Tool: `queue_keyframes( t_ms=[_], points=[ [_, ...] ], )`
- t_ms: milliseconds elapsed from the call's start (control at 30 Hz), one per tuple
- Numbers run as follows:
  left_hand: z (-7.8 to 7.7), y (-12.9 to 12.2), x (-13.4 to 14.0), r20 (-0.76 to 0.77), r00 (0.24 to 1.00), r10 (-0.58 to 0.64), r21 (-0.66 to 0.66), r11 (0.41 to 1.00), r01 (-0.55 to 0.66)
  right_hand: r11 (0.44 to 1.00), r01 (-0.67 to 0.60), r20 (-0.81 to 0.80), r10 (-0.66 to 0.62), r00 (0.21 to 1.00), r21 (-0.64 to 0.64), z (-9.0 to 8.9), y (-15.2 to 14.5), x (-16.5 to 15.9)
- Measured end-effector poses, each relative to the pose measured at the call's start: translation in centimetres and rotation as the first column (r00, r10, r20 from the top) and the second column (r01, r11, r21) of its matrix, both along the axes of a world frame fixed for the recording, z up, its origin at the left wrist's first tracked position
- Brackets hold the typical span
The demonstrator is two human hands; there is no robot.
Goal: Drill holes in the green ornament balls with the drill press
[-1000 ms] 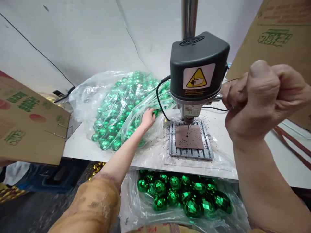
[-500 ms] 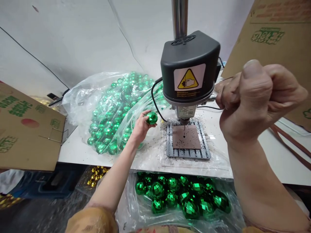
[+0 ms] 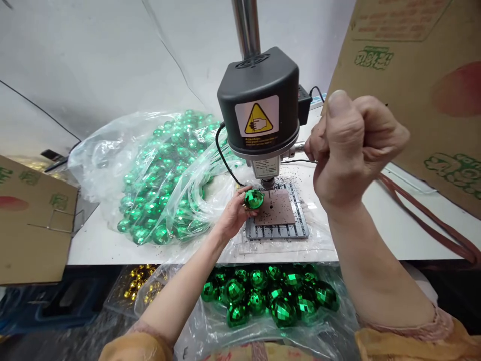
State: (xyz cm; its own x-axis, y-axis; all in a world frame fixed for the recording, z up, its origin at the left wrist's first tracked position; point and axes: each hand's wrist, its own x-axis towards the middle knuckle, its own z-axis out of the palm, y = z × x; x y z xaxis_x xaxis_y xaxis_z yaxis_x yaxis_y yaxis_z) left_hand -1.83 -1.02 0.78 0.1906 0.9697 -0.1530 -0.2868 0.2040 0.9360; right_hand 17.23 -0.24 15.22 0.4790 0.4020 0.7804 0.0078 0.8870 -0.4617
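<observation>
A shiny green mirrored ball [image 3: 254,198] is held in the fingers of my left hand [image 3: 235,210], over the left edge of a brown board [image 3: 282,213]. That board, with a dark hole, lies on the slotted metal base [image 3: 278,232] of a black drill press [image 3: 259,90]. The thin bit points down just right of the ball. On the right, my right hand [image 3: 349,145] is closed in a fist around the press's feed lever [image 3: 298,146], most of which the fingers hide. Dark shavings speckle the board and base.
A clear plastic bag [image 3: 97,155] of green balls spreads over the left of the white table [image 3: 97,245]. Below the front edge, more green balls [image 3: 283,311] lie in plastic. Cardboard boxes [image 3: 30,225] flank both sides; a brown strap [image 3: 424,220] hangs at right.
My left hand has carried the green ball rightward from beside the bag to the edge of the board. My right hand stays closed on the lever. The camera view has shifted to the right.
</observation>
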Motion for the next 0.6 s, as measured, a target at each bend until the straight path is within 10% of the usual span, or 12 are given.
queue_keyframes(
  t_ms=[200, 600],
  points=[
    [-1.5, 0.7, 0.3, -0.273, 0.962, -0.008, 0.295, 0.951, 0.092, 0.999, 0.026, 0.011, -0.026, 1.0, -0.027, 0.1, -0.3, -0.2],
    [-1.4, 1.4, 1.0, -0.649, 0.752, 0.116, 0.394, 0.897, 0.201, 1.0, 0.0, 0.006, 0.0, 1.0, -0.028, 0.2, -0.3, 0.0]
  ],
)
